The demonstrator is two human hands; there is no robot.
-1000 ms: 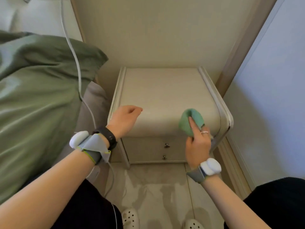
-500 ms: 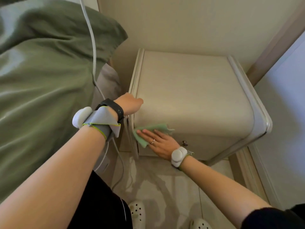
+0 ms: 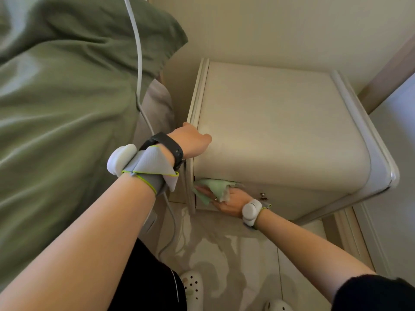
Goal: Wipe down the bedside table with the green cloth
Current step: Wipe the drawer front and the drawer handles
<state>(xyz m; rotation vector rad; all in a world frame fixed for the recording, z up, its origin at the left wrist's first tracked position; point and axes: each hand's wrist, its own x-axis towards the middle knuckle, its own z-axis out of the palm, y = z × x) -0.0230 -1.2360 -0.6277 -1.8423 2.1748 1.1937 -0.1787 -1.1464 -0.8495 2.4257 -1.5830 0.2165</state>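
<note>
Bedside table (image 3: 280, 131) lip over green cloth (image 3: 213, 186)

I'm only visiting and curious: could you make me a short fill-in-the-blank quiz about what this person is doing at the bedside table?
The right hand presses the crumpled green cloth against the ____ of the cream bedside table, just under its top. The left hand rests on the table top's near-____ corner. The thin cable hanging over the olive-green bedding is ____.
Missing words: front; left; white.
</note>
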